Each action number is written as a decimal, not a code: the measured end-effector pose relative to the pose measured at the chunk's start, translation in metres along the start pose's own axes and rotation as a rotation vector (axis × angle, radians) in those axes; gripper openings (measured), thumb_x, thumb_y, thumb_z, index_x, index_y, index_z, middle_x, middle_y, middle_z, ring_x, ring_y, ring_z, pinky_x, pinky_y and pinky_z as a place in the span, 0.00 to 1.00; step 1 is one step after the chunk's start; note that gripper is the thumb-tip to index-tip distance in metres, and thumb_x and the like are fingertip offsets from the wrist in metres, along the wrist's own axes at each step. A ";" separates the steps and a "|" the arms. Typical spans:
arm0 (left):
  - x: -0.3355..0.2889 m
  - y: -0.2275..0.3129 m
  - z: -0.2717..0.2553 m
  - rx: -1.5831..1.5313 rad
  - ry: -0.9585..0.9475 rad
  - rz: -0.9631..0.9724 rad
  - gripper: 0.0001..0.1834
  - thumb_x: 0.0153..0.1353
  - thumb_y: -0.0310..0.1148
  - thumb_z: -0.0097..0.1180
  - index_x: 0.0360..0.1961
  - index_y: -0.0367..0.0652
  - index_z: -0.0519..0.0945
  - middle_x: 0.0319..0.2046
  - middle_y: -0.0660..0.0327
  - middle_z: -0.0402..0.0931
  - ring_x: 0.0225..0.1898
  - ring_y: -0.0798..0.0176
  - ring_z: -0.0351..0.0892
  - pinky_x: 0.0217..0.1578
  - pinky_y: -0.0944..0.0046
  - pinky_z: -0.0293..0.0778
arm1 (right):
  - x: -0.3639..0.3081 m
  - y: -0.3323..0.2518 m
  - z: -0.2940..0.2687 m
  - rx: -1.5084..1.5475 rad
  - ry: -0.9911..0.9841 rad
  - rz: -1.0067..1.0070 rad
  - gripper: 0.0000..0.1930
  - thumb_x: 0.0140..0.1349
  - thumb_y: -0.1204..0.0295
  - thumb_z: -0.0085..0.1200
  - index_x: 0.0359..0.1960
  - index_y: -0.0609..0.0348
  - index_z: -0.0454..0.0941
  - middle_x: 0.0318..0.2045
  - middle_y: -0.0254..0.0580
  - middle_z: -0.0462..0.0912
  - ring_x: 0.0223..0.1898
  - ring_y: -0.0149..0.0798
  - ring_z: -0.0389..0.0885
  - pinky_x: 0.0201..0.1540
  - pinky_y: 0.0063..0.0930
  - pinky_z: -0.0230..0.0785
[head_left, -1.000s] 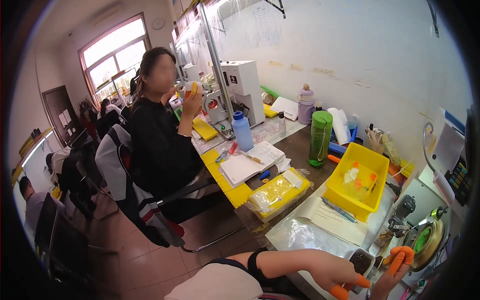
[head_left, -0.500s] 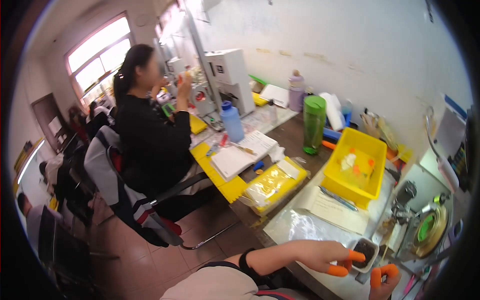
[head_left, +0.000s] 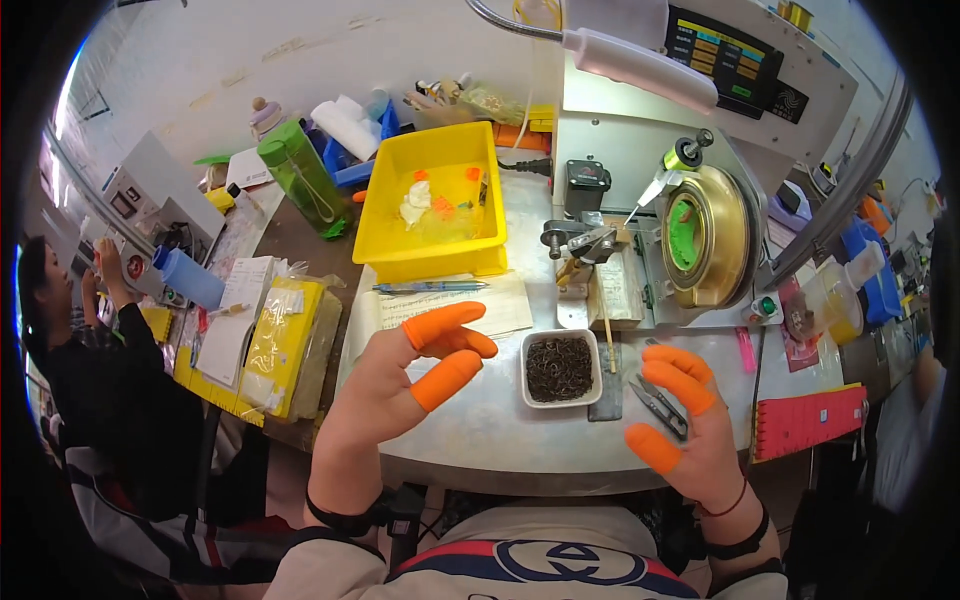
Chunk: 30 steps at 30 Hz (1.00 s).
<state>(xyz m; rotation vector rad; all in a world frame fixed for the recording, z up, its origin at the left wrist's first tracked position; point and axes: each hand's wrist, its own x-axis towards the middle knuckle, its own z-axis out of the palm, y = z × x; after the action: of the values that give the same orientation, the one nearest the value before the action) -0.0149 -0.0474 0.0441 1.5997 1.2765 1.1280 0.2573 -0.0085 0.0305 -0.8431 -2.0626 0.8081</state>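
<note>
Both hands wear orange finger cots and hang above the metal-topped bench [head_left: 470, 440]. My left hand [head_left: 385, 385] is open, its thumb apart from its curved fingers, with nothing between them. It is nearest the notebook [head_left: 510, 305] and a white square dish [head_left: 528, 392] full of dark, thin, curly pieces [head_left: 560, 368]. On the dish's other side my right hand [head_left: 700, 440] is open too, thumb and fingers apart and holding nothing. Beside it lie small thread snips [head_left: 660, 408], partly covered by the fingers. A thin wooden stick [head_left: 608, 335] leans between dish and machine.
A yellow bin [head_left: 430, 255] holding white and orange scraps stands behind the notebook, with blue pens [head_left: 430, 287] between. At right rear is a machine with a gold wheel [head_left: 735, 240] under a lamp [head_left: 640, 70]. A red folder [head_left: 810, 422] lies right; a co-worker [head_left: 95, 380] sits left.
My view has swung right, bringing the machine and dish to the middle. My left hand, earlier by the dish, is now left of it; my right hand's curled fingers have spread.
</note>
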 end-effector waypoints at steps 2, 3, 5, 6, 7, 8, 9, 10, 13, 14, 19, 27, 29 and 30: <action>0.006 0.004 0.002 -0.075 0.078 -0.018 0.20 0.54 0.25 0.52 0.50 0.38 0.68 0.33 0.60 0.77 0.35 0.71 0.74 0.41 0.72 0.67 | 0.006 0.006 0.012 0.219 0.060 0.055 0.27 0.47 0.74 0.59 0.51 0.59 0.65 0.48 0.44 0.66 0.49 0.38 0.66 0.52 0.31 0.57; 0.010 0.007 0.003 -0.083 0.090 -0.023 0.20 0.55 0.26 0.52 0.50 0.37 0.67 0.34 0.61 0.76 0.35 0.72 0.73 0.40 0.73 0.67 | 0.012 0.009 0.019 0.219 0.063 0.064 0.27 0.47 0.74 0.59 0.51 0.59 0.65 0.48 0.44 0.66 0.49 0.38 0.66 0.52 0.31 0.57; 0.018 0.006 0.004 -0.058 0.100 -0.040 0.21 0.55 0.27 0.52 0.51 0.36 0.67 0.34 0.60 0.76 0.34 0.72 0.73 0.40 0.73 0.67 | 0.027 0.010 0.032 0.627 0.233 0.221 0.31 0.50 0.73 0.58 0.56 0.62 0.57 0.50 0.40 0.64 0.52 0.33 0.63 0.56 0.32 0.52; 0.022 0.007 0.003 -0.027 0.122 -0.053 0.21 0.55 0.28 0.52 0.51 0.36 0.66 0.33 0.60 0.76 0.34 0.71 0.73 0.39 0.72 0.68 | 0.037 0.009 0.036 0.631 0.233 0.228 0.31 0.50 0.73 0.58 0.56 0.62 0.57 0.50 0.40 0.64 0.52 0.33 0.63 0.56 0.32 0.52; 0.026 0.006 0.002 -0.029 0.119 -0.061 0.21 0.55 0.28 0.52 0.51 0.36 0.66 0.33 0.60 0.76 0.34 0.71 0.73 0.39 0.72 0.68 | 0.048 0.009 0.041 0.748 0.253 0.297 0.31 0.52 0.72 0.56 0.56 0.63 0.55 0.50 0.39 0.64 0.51 0.31 0.63 0.55 0.29 0.52; 0.031 0.007 0.001 -0.011 0.080 -0.077 0.21 0.57 0.28 0.49 0.52 0.37 0.64 0.35 0.57 0.75 0.35 0.70 0.73 0.40 0.71 0.68 | 0.059 0.009 0.044 0.866 0.274 0.366 0.31 0.54 0.71 0.55 0.57 0.64 0.53 0.49 0.37 0.64 0.50 0.29 0.62 0.55 0.27 0.53; 0.035 0.007 0.001 0.006 0.041 -0.093 0.21 0.58 0.28 0.47 0.54 0.38 0.62 0.37 0.54 0.74 0.36 0.69 0.72 0.41 0.70 0.68 | 0.069 0.010 0.048 0.867 0.276 0.375 0.31 0.54 0.71 0.55 0.57 0.64 0.53 0.49 0.37 0.64 0.50 0.29 0.62 0.55 0.27 0.53; 0.041 0.005 0.002 0.002 0.034 -0.099 0.21 0.58 0.28 0.47 0.54 0.38 0.62 0.37 0.54 0.74 0.36 0.69 0.72 0.41 0.70 0.68 | 0.079 0.014 0.050 0.957 0.314 0.411 0.28 0.55 0.71 0.53 0.56 0.64 0.55 0.48 0.36 0.65 0.49 0.28 0.63 0.53 0.24 0.54; 0.055 0.001 0.006 0.030 -0.020 -0.074 0.22 0.59 0.31 0.47 0.55 0.38 0.61 0.37 0.55 0.74 0.37 0.69 0.72 0.41 0.70 0.68 | 0.099 0.023 0.051 1.091 0.359 0.450 0.23 0.57 0.71 0.51 0.54 0.64 0.61 0.44 0.34 0.69 0.45 0.25 0.65 0.50 0.20 0.56; 0.057 0.001 0.007 0.008 -0.024 -0.081 0.23 0.59 0.31 0.47 0.55 0.38 0.61 0.37 0.55 0.74 0.37 0.70 0.72 0.41 0.70 0.68 | 0.103 0.024 0.052 1.137 0.359 0.443 0.20 0.58 0.71 0.50 0.52 0.64 0.64 0.42 0.33 0.70 0.43 0.23 0.66 0.48 0.17 0.57; 0.066 -0.008 0.006 -0.005 -0.045 -0.065 0.24 0.59 0.32 0.48 0.55 0.37 0.61 0.37 0.55 0.74 0.37 0.70 0.72 0.41 0.70 0.68 | 0.106 0.035 0.063 1.205 0.453 0.411 0.15 0.59 0.71 0.49 0.47 0.63 0.70 0.40 0.31 0.73 0.41 0.22 0.67 0.47 0.17 0.58; 0.070 -0.012 0.008 -0.033 -0.056 -0.079 0.23 0.58 0.29 0.49 0.55 0.37 0.62 0.38 0.57 0.74 0.39 0.71 0.72 0.42 0.72 0.67 | 0.105 0.036 0.062 1.295 0.479 0.438 0.16 0.58 0.72 0.50 0.48 0.64 0.70 0.40 0.32 0.74 0.41 0.23 0.68 0.47 0.18 0.59; 0.069 -0.012 0.009 -0.019 -0.060 -0.083 0.23 0.57 0.29 0.49 0.54 0.37 0.63 0.37 0.58 0.74 0.38 0.72 0.72 0.42 0.72 0.67 | 0.104 0.035 0.063 1.248 0.515 0.397 0.13 0.58 0.73 0.49 0.45 0.64 0.72 0.39 0.32 0.74 0.40 0.23 0.68 0.46 0.18 0.59; 0.069 -0.012 0.010 -0.006 -0.062 -0.089 0.23 0.57 0.28 0.50 0.54 0.37 0.63 0.37 0.59 0.74 0.38 0.72 0.72 0.42 0.72 0.67 | 0.104 0.036 0.062 1.248 0.516 0.396 0.13 0.58 0.73 0.49 0.45 0.64 0.72 0.39 0.32 0.74 0.40 0.23 0.68 0.46 0.18 0.59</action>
<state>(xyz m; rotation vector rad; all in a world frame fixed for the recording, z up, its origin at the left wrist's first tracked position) -0.0017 0.0221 0.0414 1.5466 1.2895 1.0186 0.1650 0.0757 0.0126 -0.5934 -0.6569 1.6021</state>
